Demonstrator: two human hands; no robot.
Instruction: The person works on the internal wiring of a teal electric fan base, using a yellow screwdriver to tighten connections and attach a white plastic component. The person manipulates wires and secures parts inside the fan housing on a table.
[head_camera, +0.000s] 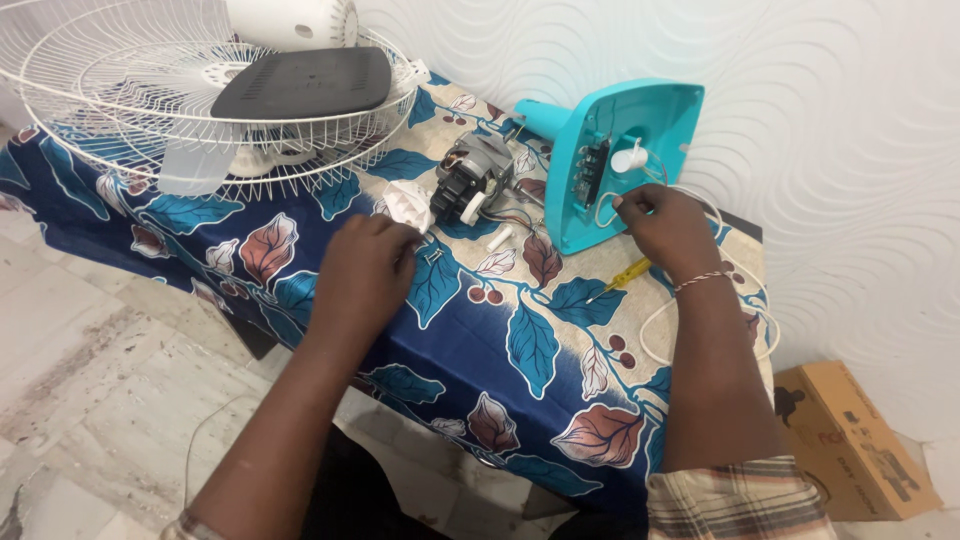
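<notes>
1. We see the right hand (668, 225) at the open underside of the turquoise fan base (620, 160), which stands on edge on the leaf-patterned cloth (530, 340); its fingers are curled, seemingly pinching a white wire (610, 212) at the lower edge (the grip itself is hidden).
2. The base rises just above and left of those fingers, touching them.
3. The left hand (365, 270) rests knuckles-up, fingers folded, beside the fan motor (472, 180), well apart from the base; we cannot tell whether it holds anything.
4. A yellow-handled screwdriver (622, 278) lies just under the right wrist.
</notes>
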